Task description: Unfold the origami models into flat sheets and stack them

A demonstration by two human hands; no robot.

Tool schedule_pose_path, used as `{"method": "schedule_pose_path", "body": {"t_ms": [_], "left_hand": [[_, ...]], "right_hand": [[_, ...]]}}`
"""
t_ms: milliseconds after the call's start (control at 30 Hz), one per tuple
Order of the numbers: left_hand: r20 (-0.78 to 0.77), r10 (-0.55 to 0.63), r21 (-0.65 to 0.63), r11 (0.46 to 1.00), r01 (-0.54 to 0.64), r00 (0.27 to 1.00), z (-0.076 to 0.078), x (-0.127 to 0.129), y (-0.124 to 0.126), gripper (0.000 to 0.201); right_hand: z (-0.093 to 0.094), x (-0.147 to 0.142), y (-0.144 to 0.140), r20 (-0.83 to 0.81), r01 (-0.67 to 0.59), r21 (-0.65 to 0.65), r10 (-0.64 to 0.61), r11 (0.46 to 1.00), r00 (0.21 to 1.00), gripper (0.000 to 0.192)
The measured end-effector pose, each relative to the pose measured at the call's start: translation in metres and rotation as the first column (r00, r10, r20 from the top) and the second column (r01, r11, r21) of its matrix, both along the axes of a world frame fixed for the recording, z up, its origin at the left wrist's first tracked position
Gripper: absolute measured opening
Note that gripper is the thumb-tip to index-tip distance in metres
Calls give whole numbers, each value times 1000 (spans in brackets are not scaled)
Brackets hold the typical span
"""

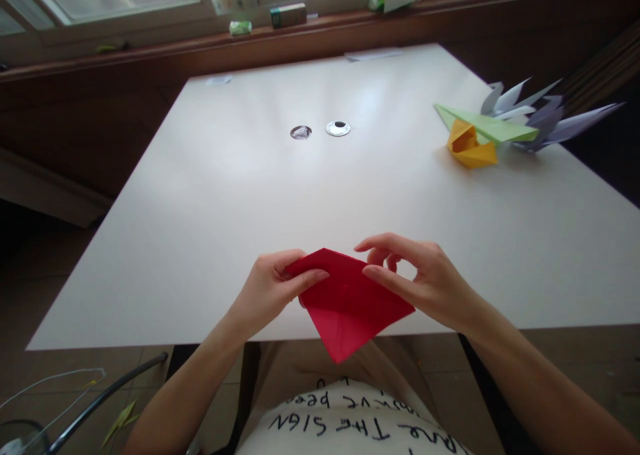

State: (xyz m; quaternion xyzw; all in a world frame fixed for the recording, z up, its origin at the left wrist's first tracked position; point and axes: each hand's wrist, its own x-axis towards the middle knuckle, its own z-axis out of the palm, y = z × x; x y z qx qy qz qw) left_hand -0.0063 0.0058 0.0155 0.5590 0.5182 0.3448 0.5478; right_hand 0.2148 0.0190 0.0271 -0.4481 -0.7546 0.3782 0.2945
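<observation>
A folded sheet of red origami paper point(353, 301) is held up over the front edge of the white table, one corner pointing down toward my lap. My left hand point(280, 278) pinches its left side, thumb on the face turned to me and the other fingers behind. At the upper right edge of the paper is my right hand point(413, 271), its thumb tip at the edge and its index finger stretched out above, apart from the thumb. Whether the right thumb presses on the paper or only hovers over it is hard to make out.
On the right of the white table point(225, 208) sit folded paper pieces: an orange one point(470, 147), a light green one point(493, 125), a white crane point(510, 101) and a purple crane point(555, 125). Two round holes, one with a metallic cover point(339, 129), lie mid-table. A windowsill runs behind.
</observation>
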Motion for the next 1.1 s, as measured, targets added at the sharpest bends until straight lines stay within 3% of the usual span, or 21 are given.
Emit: {"method": "schedule_pose_path", "body": {"t_ms": [133,267,367,433,533,600,667,733,833,933,1100], "left_hand": [[125,70,-4,998,-70,990,-2,4,-1,14],[241,18,-19,1000,-13,970,-10,6,0,21],[145,-34,52,998,27,989,-10,6,1,21],[24,-133,88,988,130,991,-5,6,1,20],[-106,-331,62,939,338,938,2,8,1,19],[-131,-364,55,926,373,922,4,9,2,16],[-101,-277,96,953,287,956,2,8,4,18],[-21,-98,172,980,101,995,-4,5,6,41],[112,119,230,963,-142,987,-14,-1,8,65],[160,88,132,985,-109,983,-18,-2,7,71],[172,89,96,990,-106,981,-12,4,3,42]], "right_hand": [[-6,-6,-3,-90,20,-43,-24,999,996,12],[-13,-9,-7,-220,131,-99,-150,986,964,9],[-8,-7,-7,-160,29,-105,-45,994,986,6],[-3,-6,-5,-104,-35,-86,26,996,994,8],[4,-6,-2,-53,-74,-59,71,995,996,21],[4,-8,0,-36,-100,-64,97,993,995,14],[1,-10,2,-77,-84,-118,75,990,994,8],[-5,-11,4,-205,-13,-214,-32,977,978,9],[-12,-10,6,-422,97,-350,-249,932,871,13],[-17,-11,6,-518,128,-406,-343,905,783,18],[-18,-15,3,-526,74,-392,-289,917,800,16]]}}
